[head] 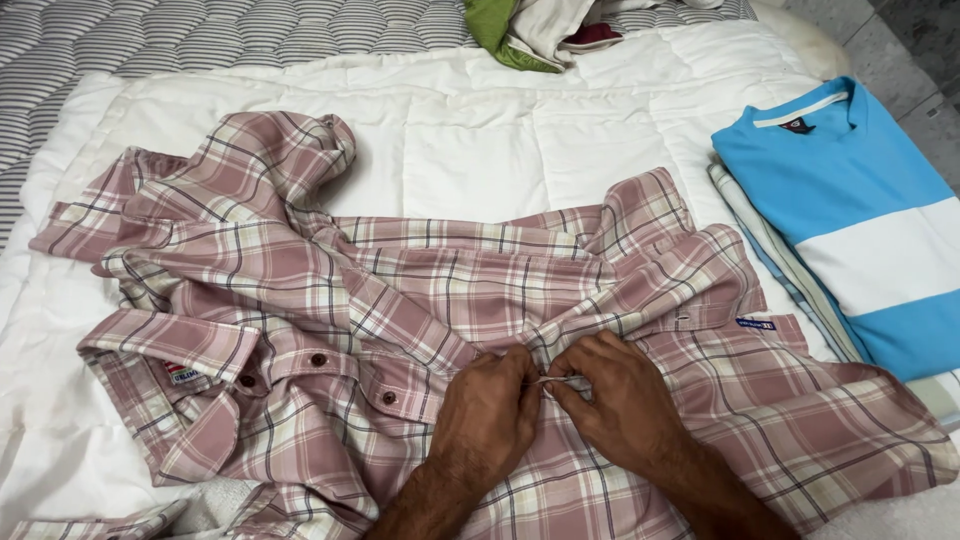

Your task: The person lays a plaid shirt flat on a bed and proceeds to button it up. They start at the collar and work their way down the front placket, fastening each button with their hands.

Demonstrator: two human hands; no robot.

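Lying spread on a white quilt (pixel 480 130), a pink plaid button-up shirt (pixel 400 290) is pinched at its near-centre placket by the left hand (pixel 487 415) and right hand (pixel 618 398), fingertips closed on fabric; folded blue-and-white shirts (pixel 850 210) are stacked at right.

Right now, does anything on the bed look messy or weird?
Yes. The pink plaid shirt lies rumpled, one sleeve bunched up, while both hands, left hand and right hand, pinch its front edges together. Beside it, the blue and white shirt sits neatly folded.

Both hands (pixel 550 400) pinching plaid shirt (pixel 400 290)
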